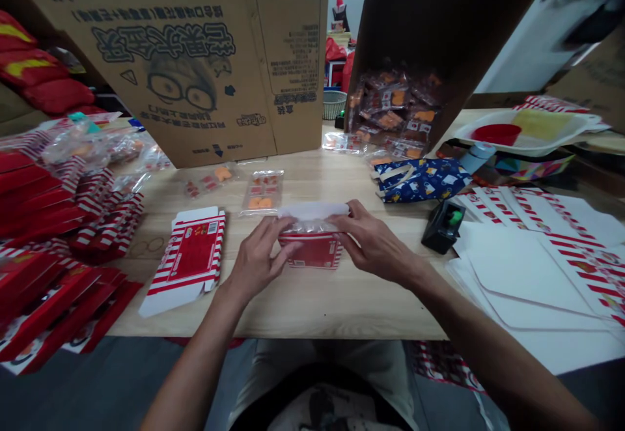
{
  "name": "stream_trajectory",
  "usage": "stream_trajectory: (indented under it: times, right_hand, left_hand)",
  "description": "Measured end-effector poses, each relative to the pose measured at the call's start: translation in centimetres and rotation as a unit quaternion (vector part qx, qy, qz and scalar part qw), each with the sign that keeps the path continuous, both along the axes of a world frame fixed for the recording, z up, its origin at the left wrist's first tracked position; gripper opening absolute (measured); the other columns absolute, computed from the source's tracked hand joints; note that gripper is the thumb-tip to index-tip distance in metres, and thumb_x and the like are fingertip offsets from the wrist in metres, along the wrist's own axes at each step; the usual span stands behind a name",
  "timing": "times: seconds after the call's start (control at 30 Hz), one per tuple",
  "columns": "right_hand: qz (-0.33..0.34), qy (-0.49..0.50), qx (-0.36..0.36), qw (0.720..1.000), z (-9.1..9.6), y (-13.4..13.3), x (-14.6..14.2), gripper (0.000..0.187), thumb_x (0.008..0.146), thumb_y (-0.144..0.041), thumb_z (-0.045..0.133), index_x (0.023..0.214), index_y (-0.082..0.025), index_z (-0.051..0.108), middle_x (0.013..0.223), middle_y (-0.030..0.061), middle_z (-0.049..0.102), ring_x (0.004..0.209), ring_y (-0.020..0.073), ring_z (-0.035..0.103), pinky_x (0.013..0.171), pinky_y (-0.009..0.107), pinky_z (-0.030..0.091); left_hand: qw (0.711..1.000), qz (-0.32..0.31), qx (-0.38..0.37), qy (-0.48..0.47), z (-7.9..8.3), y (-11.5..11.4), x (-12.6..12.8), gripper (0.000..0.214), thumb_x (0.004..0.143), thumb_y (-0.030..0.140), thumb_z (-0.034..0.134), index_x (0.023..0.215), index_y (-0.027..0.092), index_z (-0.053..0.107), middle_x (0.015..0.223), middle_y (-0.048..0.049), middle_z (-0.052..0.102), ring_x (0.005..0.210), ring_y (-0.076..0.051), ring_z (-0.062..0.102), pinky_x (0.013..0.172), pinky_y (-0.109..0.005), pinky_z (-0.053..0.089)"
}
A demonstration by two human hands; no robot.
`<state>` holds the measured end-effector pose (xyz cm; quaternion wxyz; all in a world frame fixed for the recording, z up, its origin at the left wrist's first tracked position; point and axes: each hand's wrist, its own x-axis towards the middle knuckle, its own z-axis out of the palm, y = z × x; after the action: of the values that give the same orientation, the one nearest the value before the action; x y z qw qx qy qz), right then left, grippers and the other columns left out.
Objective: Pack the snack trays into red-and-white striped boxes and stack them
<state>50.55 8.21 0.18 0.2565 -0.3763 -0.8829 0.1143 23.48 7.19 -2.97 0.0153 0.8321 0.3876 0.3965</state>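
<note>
A red-and-white striped carton [315, 253] stands on the table in front of me, its white top flap [312, 211] raised. Clear plastic wrapping shows in its mouth. My left hand [263, 252] grips the carton's left side, fingers at the flap's corner and thumb across the front. On the right side, my right hand [374, 242] pinches the other corner of the flap and top edge. Left of my left hand lies a flattened striped carton [195, 249]. Just beyond the hands sits a clear-wrapped candy pack [263, 191], and another candy pack [209, 181] lies near it.
Two big cardboard boxes stand behind: a printed one [195, 66] and an open one [439, 34] spilling candy packs [390, 109]. Striped cartons [39, 203] pile up at left. A tape dispenser [443, 226], blue patterned pouch [422, 179] and flat card sheets [532, 281] lie right.
</note>
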Motion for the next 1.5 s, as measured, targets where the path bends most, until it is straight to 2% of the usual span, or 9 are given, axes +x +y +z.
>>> stream_trajectory:
  times: [0.17,0.4,0.5,0.57,0.7,0.93,1.1,1.33,1.5]
  right_hand:
    - [-0.054,-0.001,0.137,0.989,-1.4,-1.6,-0.5,0.031,0.098,-0.01,0.039,0.126,-0.008,0.051,0.124,0.0226,0.057,0.11,0.0297,0.056,0.096,0.045,0.051]
    - [-0.001,-0.131,-0.034,0.991,2.8,0.5,0.6,0.025,0.105,-0.025,0.041,0.103,-0.018,0.064,0.115,0.0148,0.058,0.085,0.0225,0.061,0.083,0.041,0.051]
    - [-0.014,0.074,-0.032,0.997,0.0,0.4,0.4,0.031,0.106,-0.029,0.042,0.132,-0.023,0.057,0.128,0.0141,0.057,0.098,0.0243,0.064,0.089,0.042,0.053]
    - [-0.079,0.261,-0.01,0.962,-2.7,-0.5,-0.4,0.04,0.105,-0.026,0.042,0.145,-0.026,0.045,0.132,0.0117,0.059,0.112,0.0246,0.063,0.096,0.043,0.052]
    - [-0.102,0.392,-0.027,0.914,-5.9,-1.6,-2.4,0.041,0.104,-0.027,0.044,0.145,-0.026,0.048,0.141,0.0101,0.057,0.127,0.0258,0.056,0.1,0.044,0.049]
    - [-0.085,0.443,-0.07,0.89,-6.6,1.6,-3.5,0.028,0.103,-0.035,0.048,0.126,-0.022,0.057,0.115,0.0073,0.067,0.1,0.0221,0.064,0.088,0.037,0.053]
    - [-0.134,0.506,0.004,0.852,-8.8,1.6,-5.6,0.034,0.106,-0.03,0.044,0.14,-0.024,0.044,0.129,0.0114,0.063,0.116,0.0222,0.064,0.096,0.039,0.054]
    - [-0.084,0.307,0.169,0.933,-7.5,2.6,-3.3,0.029,0.103,-0.015,0.041,0.125,-0.022,0.059,0.122,0.0128,0.063,0.118,0.0243,0.061,0.096,0.041,0.054]
    - [-0.019,0.259,0.003,0.966,-3.7,3.5,-0.9,0.015,0.104,-0.023,0.046,0.1,-0.02,0.06,0.103,0.0077,0.059,0.093,0.0201,0.06,0.081,0.035,0.051]
  left_hand:
    - [0.992,0.022,0.002,0.125,1.2,0.2,-0.6,0.028,0.101,0.028,0.054,0.129,0.022,0.053,0.109,-0.0095,0.064,0.095,-0.022,0.066,0.073,-0.03,0.055]
    - [0.959,0.071,-0.117,0.247,4.3,0.6,-0.1,0.02,0.101,0.035,0.051,0.108,0.02,0.063,0.109,-0.0106,0.052,0.071,-0.019,0.057,0.054,-0.03,0.045]
    - [0.99,0.034,-0.097,0.1,2.4,1.1,0.0,0.021,0.103,0.031,0.048,0.115,0.023,0.063,0.114,-0.01,0.056,0.092,-0.022,0.061,0.076,-0.034,0.052]
    - [0.994,0.017,-0.07,-0.084,0.3,1.1,0.7,0.026,0.102,0.027,0.051,0.127,0.026,0.056,0.114,-0.0081,0.06,0.099,-0.02,0.061,0.085,-0.033,0.051]
    - [0.91,-0.005,-0.059,-0.411,-3.1,1.3,2.8,0.043,0.093,0.027,0.069,0.128,0.027,0.044,0.098,-0.0018,0.063,0.088,-0.015,0.062,0.081,-0.027,0.048]
    - [0.853,-0.005,-0.092,-0.514,-4.5,3.8,3.5,0.03,0.088,0.035,0.076,0.101,0.023,0.052,0.086,0.0023,0.043,0.073,-0.011,0.045,0.067,-0.021,0.04]
    - [0.853,0.008,-0.071,-0.516,-5.0,4.1,4.5,0.031,0.089,0.038,0.073,0.104,0.023,0.05,0.1,-0.0023,0.053,0.089,-0.014,0.055,0.082,-0.025,0.046]
    - [0.906,0.089,-0.002,-0.413,-4.9,3.2,4.8,0.015,0.097,0.035,0.062,0.098,0.021,0.065,0.1,-0.0044,0.061,0.1,-0.018,0.06,0.092,-0.031,0.047]
    - [0.907,0.016,-0.088,-0.412,-3.4,3.7,3.3,0.013,0.095,0.034,0.066,0.098,0.022,0.066,0.09,-0.0016,0.061,0.085,-0.016,0.059,0.079,-0.028,0.047]
